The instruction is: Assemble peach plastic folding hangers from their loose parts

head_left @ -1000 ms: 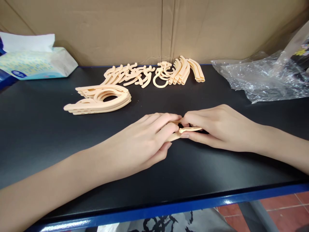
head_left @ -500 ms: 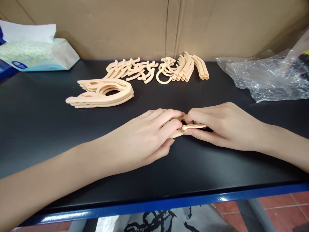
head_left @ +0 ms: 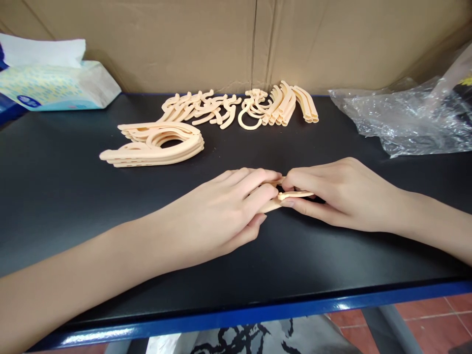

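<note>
And my hands hold their ground, low centre of the frame: compared with half a second ago, hardly a thing has shifted! A second back the whole scene sat slightly further left and lower; since then the view has nudged, but the table things have not moved against one another. My left hand (head_left: 228, 211) still lies palm down, its fingers clamped over a pale bar (head_left: 270, 205) with the thumb along the near side, so most of that bar is hidden from me. In comes my right hand (head_left: 328, 194) from the right edge, forefinger and thumb pinched on a short stick (head_left: 297, 194), its knobbed end right up against the left fingertips, just right of the middle of the frame. Same grip, same angle, so I'd judge the work at this meeting point is at a steady hold, with no visible gain; whether stick and bar are joined, I can't tell under my fingers. Beyond, left of centre, the stack of curved frames (head_left: 155, 155) sits untouched, with the heap of small arms (head_left: 212, 105) behind it, then the hooks (head_left: 250, 129) and the tubes (head_left: 285, 105) towards upper right. Tissue pack (head_left: 59, 83) upper left, clear bag (head_left: 401, 120) far right, both unmoved!
</note>
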`<state>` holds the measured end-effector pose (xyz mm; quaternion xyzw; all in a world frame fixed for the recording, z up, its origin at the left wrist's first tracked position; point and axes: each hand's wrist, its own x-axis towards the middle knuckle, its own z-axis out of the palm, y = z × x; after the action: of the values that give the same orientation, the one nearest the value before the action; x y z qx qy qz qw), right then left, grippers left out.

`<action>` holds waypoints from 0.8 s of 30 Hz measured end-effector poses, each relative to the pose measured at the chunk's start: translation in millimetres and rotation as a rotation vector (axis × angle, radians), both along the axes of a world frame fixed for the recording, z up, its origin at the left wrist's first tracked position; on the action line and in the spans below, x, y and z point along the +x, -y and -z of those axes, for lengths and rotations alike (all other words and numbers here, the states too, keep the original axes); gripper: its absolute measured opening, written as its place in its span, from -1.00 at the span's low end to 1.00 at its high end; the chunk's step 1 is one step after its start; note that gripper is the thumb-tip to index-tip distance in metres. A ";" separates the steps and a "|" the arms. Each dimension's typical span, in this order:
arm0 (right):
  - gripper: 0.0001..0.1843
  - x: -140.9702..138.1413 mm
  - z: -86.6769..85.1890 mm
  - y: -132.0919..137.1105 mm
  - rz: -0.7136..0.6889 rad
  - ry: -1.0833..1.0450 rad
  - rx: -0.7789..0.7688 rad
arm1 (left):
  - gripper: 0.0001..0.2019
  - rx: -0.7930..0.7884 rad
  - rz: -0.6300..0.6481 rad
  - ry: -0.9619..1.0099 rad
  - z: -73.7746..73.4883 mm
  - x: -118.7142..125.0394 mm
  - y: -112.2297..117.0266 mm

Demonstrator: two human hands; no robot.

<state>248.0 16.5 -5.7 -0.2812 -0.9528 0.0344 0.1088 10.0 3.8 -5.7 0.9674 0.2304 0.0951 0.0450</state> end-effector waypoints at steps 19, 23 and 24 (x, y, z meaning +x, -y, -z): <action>-0.74 0.4 1.3 1.5 -0.007 -0.004 0.078 | -0.74 0.008 -0.002 -0.006 -0.4 -1.0 0.8; -0.73 0.4 1.0 2.1 -0.002 -0.006 0.081 | -0.73 0.006 0.001 -0.007 -0.5 -0.1 0.4; -0.73 0.4 0.9 2.3 0.000 -0.007 0.080 | -0.73 0.006 0.001 -0.007 -0.6 0.1 0.4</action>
<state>248.4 14.3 -6.6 -0.2764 -0.9531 -0.0027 0.1233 10.1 3.4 -5.2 0.9679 0.2299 0.0926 0.0413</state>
